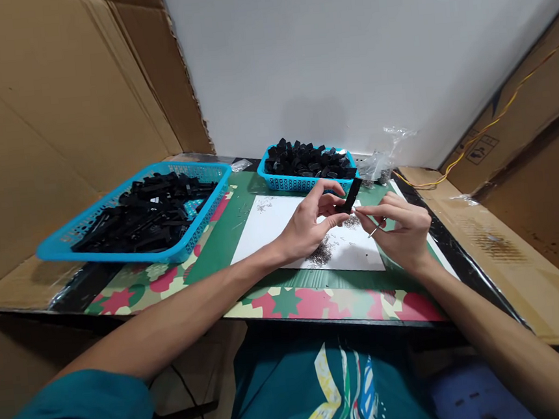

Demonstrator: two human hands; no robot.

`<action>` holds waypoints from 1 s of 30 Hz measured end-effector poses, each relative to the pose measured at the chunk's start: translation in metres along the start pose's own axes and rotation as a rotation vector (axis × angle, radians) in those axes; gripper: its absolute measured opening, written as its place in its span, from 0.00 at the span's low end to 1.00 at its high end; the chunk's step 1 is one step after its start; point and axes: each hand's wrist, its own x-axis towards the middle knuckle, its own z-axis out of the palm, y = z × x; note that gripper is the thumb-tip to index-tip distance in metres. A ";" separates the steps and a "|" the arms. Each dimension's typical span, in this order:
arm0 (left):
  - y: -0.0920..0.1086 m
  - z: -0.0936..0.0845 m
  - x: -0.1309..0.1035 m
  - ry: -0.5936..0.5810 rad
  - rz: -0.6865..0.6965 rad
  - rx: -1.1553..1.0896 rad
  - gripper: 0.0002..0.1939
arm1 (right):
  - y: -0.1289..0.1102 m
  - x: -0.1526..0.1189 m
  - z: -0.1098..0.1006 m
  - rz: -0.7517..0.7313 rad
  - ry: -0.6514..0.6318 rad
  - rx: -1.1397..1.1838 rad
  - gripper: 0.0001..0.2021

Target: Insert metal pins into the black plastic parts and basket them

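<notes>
My left hand (305,228) is closed on a narrow black plastic piece (354,192), held tilted above a white sheet (257,234). Close beside it, my right hand (405,230) pinches a thin silver metal tool (375,230), whose exact kind I cannot make out. The right fingertips meet the lower end of the black piece, and the contact point is too small to read. Below the hands lies a pile of tiny metal parts (320,253). A smaller heap of the same bits (352,221) sits under the fingers, with more scattered at the sheet's upper left.
A large blue basket (180,252) of long black pieces stands at left. Behind my hands is a smaller blue basket (282,183) full of short black pieces. Clear plastic bags (378,165) lie to its right. Cardboard walls (54,92) flank the table, and a yellow wire (478,133) hangs at right.
</notes>
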 end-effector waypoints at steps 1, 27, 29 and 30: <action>0.000 0.000 0.000 0.001 -0.004 -0.016 0.20 | 0.000 0.000 0.000 -0.017 -0.015 0.004 0.04; -0.014 -0.011 0.002 -0.065 -0.032 0.135 0.23 | 0.006 0.003 -0.002 -0.134 -0.234 -0.040 0.13; -0.013 -0.012 0.002 -0.095 -0.054 0.106 0.22 | 0.006 0.005 -0.004 -0.122 -0.245 -0.019 0.12; -0.013 -0.012 0.002 -0.109 -0.067 0.093 0.22 | 0.005 0.006 -0.005 -0.114 -0.250 -0.006 0.11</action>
